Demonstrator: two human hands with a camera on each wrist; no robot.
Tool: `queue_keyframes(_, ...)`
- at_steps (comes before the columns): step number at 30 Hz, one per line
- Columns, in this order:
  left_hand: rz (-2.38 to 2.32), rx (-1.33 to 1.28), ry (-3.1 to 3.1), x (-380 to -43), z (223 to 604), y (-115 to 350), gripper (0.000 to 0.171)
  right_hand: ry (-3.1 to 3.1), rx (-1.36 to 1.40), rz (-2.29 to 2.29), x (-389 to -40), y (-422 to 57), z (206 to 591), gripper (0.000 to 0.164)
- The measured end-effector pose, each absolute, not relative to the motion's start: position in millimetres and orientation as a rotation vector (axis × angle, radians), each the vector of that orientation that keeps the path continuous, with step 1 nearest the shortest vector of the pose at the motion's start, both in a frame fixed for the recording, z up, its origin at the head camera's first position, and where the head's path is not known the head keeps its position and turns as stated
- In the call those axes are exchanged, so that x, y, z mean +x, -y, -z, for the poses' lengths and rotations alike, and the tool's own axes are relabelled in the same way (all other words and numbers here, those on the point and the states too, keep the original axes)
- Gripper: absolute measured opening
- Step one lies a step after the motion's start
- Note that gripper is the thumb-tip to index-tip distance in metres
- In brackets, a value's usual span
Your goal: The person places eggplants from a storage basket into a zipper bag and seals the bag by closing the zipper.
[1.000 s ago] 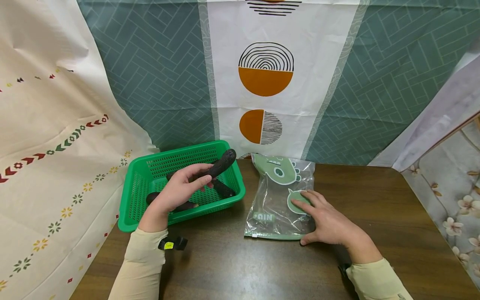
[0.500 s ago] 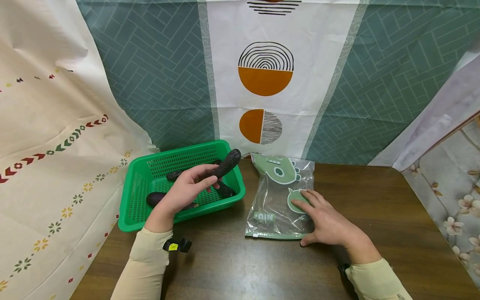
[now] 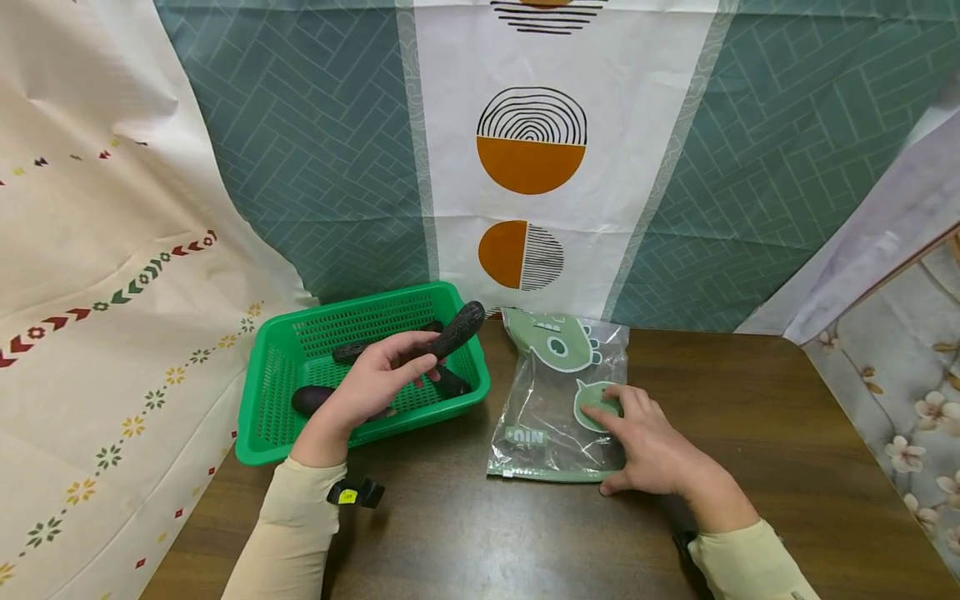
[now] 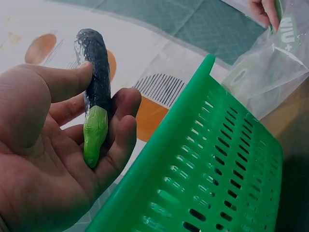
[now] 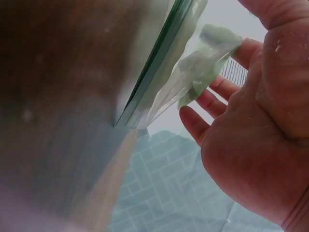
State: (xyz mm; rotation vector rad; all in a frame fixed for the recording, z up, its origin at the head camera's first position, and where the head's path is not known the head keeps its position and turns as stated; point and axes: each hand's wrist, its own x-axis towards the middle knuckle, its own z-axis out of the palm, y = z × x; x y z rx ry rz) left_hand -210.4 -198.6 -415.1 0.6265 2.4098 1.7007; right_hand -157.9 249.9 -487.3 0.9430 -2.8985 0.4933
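My left hand holds a long eggplant above the green basket, thumb against fingers. In the left wrist view the eggplant shows a dark wrinkled body and a bright green stem end lying toward the palm. Several more dark long vegetables lie in the basket, among them one at the left and one at the right. My right hand rests its fingertips on a clear zip bag with green prints. In the right wrist view its fingers touch the bag's crinkled film.
The basket and bag lie side by side on a brown wooden table. A patterned green and white curtain hangs behind them. Cream floral cloth borders the left, and flowered fabric the right.
My left hand has shifted slightly right with the eggplant, over the basket's right part. My right fingers have bent a little more on the bag, which otherwise lies nearly as before.
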Motion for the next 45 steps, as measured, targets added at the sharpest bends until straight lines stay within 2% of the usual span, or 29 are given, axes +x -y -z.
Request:
queue_keyframes(17, -1.709, 0.610, -2.394, -208.8, 415.2, 198.2, 0.040, 2.803, 0.950, -0.330, -157.1, -240.8, 489.4, 0.109)
queue_keyframes(35, -1.692, 0.620, -2.414, -206.1, 412.7, 198.0, 0.041, 2.795, 1.050, -0.453, -156.6, -237.7, 492.9, 0.098)
queue_keyframes(39, -1.664, 0.627, -2.436, -206.9, 412.7, 198.4, 0.041, 2.789, 1.052, -0.486, -157.2, -237.7, 492.3, 0.091)
queue_keyframes(45, -1.650, 0.630, -2.450, -207.6, 412.3, 197.5, 0.041, 2.780, 1.016, -0.573, -157.6, -237.1, 488.3, 0.071)
